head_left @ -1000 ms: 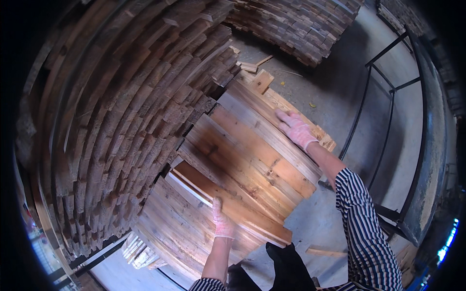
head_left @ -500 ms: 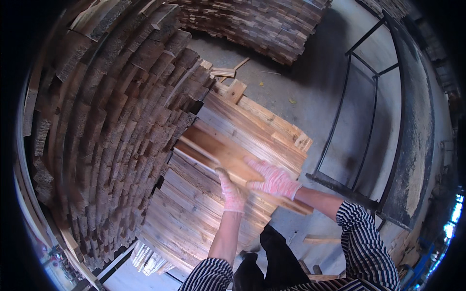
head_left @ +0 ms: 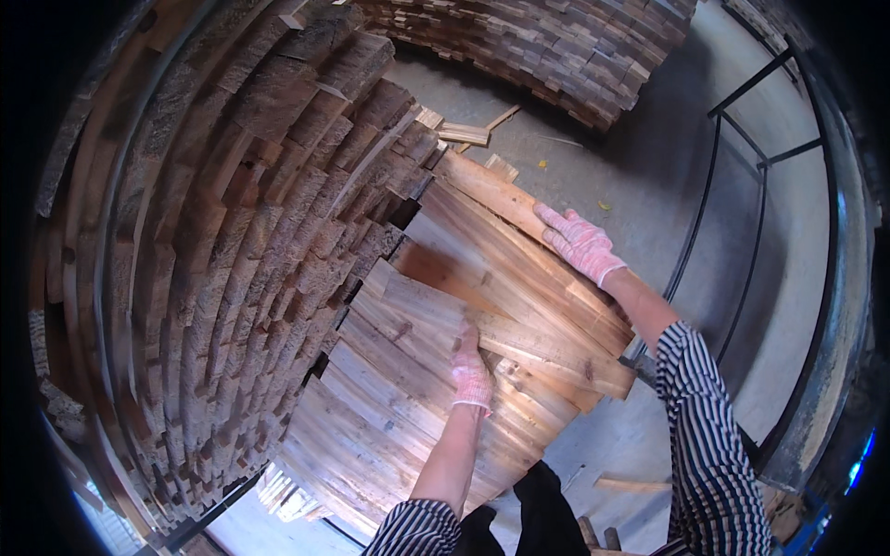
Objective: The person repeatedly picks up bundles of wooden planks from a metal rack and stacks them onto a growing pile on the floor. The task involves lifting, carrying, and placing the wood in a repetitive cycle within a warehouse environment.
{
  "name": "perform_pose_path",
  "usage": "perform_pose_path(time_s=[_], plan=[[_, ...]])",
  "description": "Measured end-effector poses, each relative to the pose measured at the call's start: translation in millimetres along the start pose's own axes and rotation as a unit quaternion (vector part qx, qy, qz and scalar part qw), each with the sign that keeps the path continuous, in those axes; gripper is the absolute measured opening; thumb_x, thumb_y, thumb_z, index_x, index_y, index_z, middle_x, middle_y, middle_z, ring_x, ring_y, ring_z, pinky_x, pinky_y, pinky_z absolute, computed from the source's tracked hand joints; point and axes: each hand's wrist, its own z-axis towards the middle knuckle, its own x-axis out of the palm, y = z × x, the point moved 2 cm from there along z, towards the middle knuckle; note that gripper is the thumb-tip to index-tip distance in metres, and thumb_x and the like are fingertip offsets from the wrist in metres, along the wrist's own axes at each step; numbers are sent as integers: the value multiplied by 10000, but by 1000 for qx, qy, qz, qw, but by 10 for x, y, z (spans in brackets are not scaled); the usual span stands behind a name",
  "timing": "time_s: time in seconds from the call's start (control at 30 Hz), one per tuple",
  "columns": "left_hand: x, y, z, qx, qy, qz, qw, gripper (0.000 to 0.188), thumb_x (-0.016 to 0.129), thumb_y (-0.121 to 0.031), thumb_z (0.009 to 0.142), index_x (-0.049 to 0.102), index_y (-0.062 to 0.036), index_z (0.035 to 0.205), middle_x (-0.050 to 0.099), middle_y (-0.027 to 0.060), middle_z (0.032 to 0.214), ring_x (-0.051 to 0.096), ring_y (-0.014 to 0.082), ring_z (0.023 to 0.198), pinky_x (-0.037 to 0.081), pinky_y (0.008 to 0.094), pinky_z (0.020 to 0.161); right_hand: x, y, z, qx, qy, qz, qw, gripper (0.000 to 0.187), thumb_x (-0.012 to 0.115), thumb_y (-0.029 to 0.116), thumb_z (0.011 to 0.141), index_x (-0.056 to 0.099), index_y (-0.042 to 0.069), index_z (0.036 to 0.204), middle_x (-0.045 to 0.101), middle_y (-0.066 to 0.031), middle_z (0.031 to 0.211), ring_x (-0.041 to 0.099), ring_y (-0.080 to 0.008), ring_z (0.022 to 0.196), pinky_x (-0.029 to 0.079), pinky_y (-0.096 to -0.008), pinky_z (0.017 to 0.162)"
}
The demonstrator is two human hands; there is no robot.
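Note:
A broad layer of planed wooden boards (head_left: 371,408) lies before me. Both my hands wear pink-and-white knitted gloves. My left hand (head_left: 471,375) is closed at the near edge of a pale board (head_left: 547,347) that lies askew across the layer; its fingertips are blurred. Farther off to the right, my right hand (head_left: 584,246) grips a light board (head_left: 496,193) along the layer's far edge. Its thumb and fingers lie over the wood, and its underside is hidden. Between the two boards, a reddish-brown board (head_left: 436,269) shows partly in shadow.
A tall stack of rough-ended boards (head_left: 222,250) rises close on the left. Another stack (head_left: 547,56) stands at the back. To the right is a black metal frame (head_left: 714,222). Wood offcuts (head_left: 464,132) lie on the concrete floor (head_left: 640,157) beyond the layer.
My right hand has left the middle board and moved away from me to the far edge, where a light board now lies. The middle board sits more askew under my left hand. The view has shifted.

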Motion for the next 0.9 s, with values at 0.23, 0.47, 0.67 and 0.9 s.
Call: perform_pose_path(time_s=[0.23,0.47,0.67,0.9], plan=[[-49,90,80,22,22,58,998,694,627,-471,985,493,34,1442,551,154,1418,529,251,1277,436,372,1084,91,118,-59,32,-3,7,999,587,566,385,995,382,370,1552,543,-240,1343,553,-428,1244,461,-524,1024],[-148,81,243,-15,128,-9,992,614,610,-490,999,519,-51,1418,611,121,1382,617,283,1234,515,437,1068,226,721,-489,-34,-167,-106,980,726,701,423,880,436,181,1511,542,-247,1332,541,-413,1226,452,-545,985],[-98,-5,-538,-61,107,-5,992,375,723,-375,956,663,-102,1207,692,4,1009,638,137,860,590,336,786,670,1153,-1874,0,119,-44,992,1151,715,639,778,211,-8,1586,480,-307,1439,491,-426,1332,370,-485,1142],[-1893,-222,-1639,45,-65,451,889,904,630,-630,929,375,-42,1565,427,194,1576,412,298,1447,344,369,1170,1124,105,-3380,176,39,390,903,916,801,377,834,340,-24,1517,589,-151,1306,609,-240,1172,508,-359,1012]])
